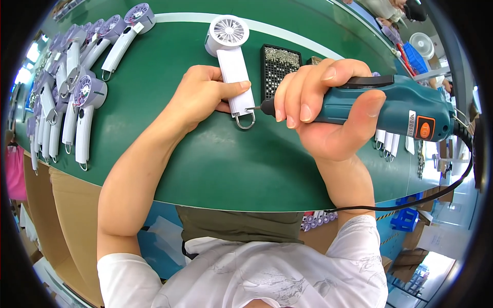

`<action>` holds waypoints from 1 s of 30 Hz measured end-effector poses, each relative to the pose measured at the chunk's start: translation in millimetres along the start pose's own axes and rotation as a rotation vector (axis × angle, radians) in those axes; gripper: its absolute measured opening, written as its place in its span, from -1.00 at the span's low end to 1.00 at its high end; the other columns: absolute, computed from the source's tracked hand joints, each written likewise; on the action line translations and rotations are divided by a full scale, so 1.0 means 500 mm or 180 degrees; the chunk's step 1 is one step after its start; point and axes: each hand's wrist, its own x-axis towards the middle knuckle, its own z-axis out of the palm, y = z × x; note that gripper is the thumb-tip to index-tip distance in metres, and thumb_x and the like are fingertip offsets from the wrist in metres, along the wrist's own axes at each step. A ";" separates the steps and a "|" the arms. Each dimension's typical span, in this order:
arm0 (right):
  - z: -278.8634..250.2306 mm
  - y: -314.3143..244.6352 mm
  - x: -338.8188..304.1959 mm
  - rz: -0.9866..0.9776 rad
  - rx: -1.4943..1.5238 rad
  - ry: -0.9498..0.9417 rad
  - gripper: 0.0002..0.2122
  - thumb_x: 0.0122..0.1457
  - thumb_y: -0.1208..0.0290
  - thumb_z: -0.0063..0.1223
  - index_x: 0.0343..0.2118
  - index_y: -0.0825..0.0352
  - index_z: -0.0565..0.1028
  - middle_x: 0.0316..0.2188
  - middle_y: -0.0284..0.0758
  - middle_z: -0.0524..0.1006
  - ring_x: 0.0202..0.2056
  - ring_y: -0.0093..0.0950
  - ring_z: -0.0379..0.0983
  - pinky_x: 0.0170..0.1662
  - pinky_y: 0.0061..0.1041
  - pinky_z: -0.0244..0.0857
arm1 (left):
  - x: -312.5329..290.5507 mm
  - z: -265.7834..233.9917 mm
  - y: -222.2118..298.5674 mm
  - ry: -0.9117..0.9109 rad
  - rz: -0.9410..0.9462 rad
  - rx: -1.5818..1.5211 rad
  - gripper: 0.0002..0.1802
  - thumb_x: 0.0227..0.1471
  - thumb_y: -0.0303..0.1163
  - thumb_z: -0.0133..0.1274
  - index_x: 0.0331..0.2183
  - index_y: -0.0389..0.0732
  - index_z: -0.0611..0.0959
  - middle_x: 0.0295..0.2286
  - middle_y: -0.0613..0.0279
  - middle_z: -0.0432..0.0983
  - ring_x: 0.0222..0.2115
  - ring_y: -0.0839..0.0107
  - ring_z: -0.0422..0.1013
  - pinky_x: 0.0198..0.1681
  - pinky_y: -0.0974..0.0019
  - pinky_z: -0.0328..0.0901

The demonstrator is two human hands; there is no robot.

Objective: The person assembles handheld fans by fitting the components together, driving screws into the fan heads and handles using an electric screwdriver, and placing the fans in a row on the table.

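Over the green table, the left hand pinches the white fan, the right hand wraps the power screwdriver, and a steady, straight tip should serve best.

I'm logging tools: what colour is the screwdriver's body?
The screwdriver body is dark teal, best seen in the head view.

The left forearm is slanted up and inward from a bent elbow. The left hand is turned back upward and closed in a grip, its thumb laid across to the right; the other fingers are partly hidden. The right forearm is raised, foreshortened. The right hand is wrapped in a grip, fingers curled, its thumb angled up and rightward.
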 end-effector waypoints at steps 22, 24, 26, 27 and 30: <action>0.037 0.019 -0.018 0.0303 -0.0251 0.0096 -0.60 0.36 -0.06 -0.02 -0.29 0.25 0.35 -0.62 -0.35 0.41 -0.67 -0.48 0.33 -0.55 -0.40 0.34 | 0.001 0.005 -0.012 0.0083 0.0087 0.0330 -0.71 0.11 -0.40 0.20 -0.21 -0.45 0.66 -0.32 0.06 0.65 -0.34 0.37 0.57 -0.28 0.30 0.45; 0.035 0.017 -0.015 0.0329 -0.0279 0.0002 -0.61 0.35 -0.05 0.00 -0.28 0.25 0.36 -0.63 -0.35 0.41 -0.66 -0.49 0.33 -0.54 -0.40 0.34 | 0.005 0.008 -0.018 0.0190 0.0230 0.0131 -0.69 0.03 -0.41 0.29 -0.29 -0.51 0.69 -0.40 0.00 0.66 -0.43 0.33 0.59 -0.35 0.30 0.47; 0.032 0.013 -0.006 0.0357 -0.0311 -0.0119 -0.62 0.35 -0.03 0.01 -0.28 0.25 0.36 -0.63 -0.35 0.41 -0.65 -0.49 0.34 -0.54 -0.41 0.34 | 0.004 0.012 -0.012 0.0202 0.0234 0.0125 -0.69 0.03 -0.41 0.29 -0.29 -0.51 0.69 -0.40 0.00 0.66 -0.43 0.33 0.58 -0.36 0.30 0.47; 0.033 0.011 -0.003 0.0379 -0.0338 -0.0249 -0.63 0.35 -0.01 0.02 -0.28 0.25 0.36 -0.63 -0.35 0.42 -0.65 -0.49 0.34 -0.54 -0.41 0.35 | 0.002 0.013 -0.009 0.0224 0.0245 0.0121 -0.70 0.03 -0.41 0.29 -0.29 -0.50 0.69 -0.40 0.00 0.66 -0.44 0.33 0.58 -0.37 0.30 0.46; 0.039 0.014 -0.014 0.0344 -0.0408 -0.0204 -0.66 0.34 0.03 0.06 -0.27 0.26 0.36 -0.63 -0.35 0.42 -0.64 -0.50 0.34 -0.53 -0.43 0.34 | 0.001 0.015 -0.012 0.0272 0.0213 0.0040 -0.71 0.03 -0.42 0.29 -0.29 -0.49 0.69 -0.41 0.01 0.65 -0.45 0.34 0.57 -0.38 0.30 0.46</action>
